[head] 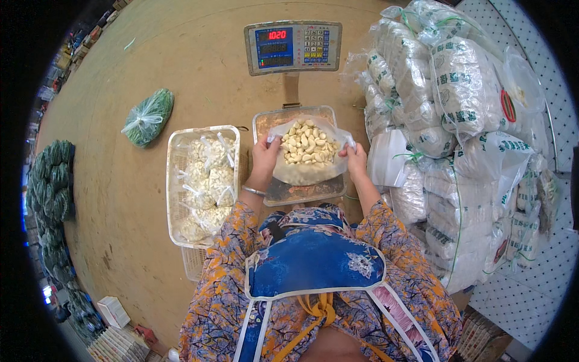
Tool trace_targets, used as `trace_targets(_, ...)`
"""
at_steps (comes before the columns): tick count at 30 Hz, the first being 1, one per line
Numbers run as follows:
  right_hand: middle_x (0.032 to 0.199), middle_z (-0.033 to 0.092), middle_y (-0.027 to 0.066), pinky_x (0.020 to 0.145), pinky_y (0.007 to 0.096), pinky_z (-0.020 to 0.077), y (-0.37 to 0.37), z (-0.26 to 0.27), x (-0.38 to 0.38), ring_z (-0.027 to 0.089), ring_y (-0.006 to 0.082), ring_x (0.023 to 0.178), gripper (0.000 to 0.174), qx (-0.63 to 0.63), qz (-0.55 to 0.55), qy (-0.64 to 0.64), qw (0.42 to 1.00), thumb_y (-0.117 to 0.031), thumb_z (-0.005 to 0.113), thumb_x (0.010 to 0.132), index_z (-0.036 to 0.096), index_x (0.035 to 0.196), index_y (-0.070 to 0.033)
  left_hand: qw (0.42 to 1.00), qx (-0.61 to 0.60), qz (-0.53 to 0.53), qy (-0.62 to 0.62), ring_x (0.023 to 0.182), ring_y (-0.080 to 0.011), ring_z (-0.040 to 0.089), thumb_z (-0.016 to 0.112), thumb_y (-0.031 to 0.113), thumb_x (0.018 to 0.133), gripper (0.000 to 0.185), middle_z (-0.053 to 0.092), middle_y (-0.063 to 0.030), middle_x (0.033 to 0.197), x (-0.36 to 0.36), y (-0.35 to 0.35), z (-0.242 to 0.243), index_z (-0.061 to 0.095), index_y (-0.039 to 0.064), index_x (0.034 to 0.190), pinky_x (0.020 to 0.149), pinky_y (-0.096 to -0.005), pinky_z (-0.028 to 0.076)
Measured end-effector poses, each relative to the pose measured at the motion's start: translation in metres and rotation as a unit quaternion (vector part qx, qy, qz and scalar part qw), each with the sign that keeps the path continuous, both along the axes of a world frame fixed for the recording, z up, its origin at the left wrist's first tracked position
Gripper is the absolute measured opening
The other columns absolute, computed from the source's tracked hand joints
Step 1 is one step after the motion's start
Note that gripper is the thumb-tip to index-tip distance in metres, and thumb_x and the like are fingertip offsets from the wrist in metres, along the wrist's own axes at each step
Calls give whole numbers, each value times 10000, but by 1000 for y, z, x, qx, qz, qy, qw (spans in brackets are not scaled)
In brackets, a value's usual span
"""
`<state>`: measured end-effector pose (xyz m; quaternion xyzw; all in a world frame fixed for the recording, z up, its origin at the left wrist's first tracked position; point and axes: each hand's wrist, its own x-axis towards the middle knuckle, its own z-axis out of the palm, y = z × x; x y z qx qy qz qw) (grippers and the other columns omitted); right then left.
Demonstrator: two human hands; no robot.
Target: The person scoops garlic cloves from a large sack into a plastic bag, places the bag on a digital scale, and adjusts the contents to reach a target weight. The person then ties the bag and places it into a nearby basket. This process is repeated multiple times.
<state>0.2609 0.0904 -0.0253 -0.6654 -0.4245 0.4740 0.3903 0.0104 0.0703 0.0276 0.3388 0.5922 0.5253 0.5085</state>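
Note:
An opened clear plastic bag (301, 174) full of peeled garlic cloves (308, 144) rests on the metal pan of a scale (294, 198). My left hand (266, 156) grips the bag's left rim, and my right hand (355, 158) pinches its right rim. Beyond the pan, the scale's display panel (293, 47) has lit red digits and a keypad. To the left of the pan stands a white plastic basket (171, 190) holding several knotted bags of peeled garlic (220, 181).
A bag of green vegetables (148, 118) lies on the floor at upper left. Stacked plastic-wrapped packs (461, 90) rise close to my right hand. Green bundles (52, 181) line the far left. A white foam box (113, 311) stands at lower left.

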Motion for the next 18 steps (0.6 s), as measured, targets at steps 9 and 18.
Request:
trace_targets(9, 675, 519, -2, 509, 173, 373, -35, 197, -26, 466, 51, 552, 125, 52, 227, 133, 963, -77, 475, 819, 542, 899, -9, 966, 61, -41, -248, 496, -52, 349, 488, 76, 822, 194, 418, 32, 596, -40, -67, 102, 520, 31, 1008, 454, -178, 280)
trace_targets(18, 697, 522, -19, 562, 195, 392, -39, 120, -3, 460, 40, 618, 128, 43, 188, 52, 980, -120, 545, 795, 536, 848, -4, 992, -8, -30, -121, 898, -88, 501, 540, 42, 786, 362, 539, -26, 998, -11, -104, 58, 464, 22, 1139, 768, -214, 413)
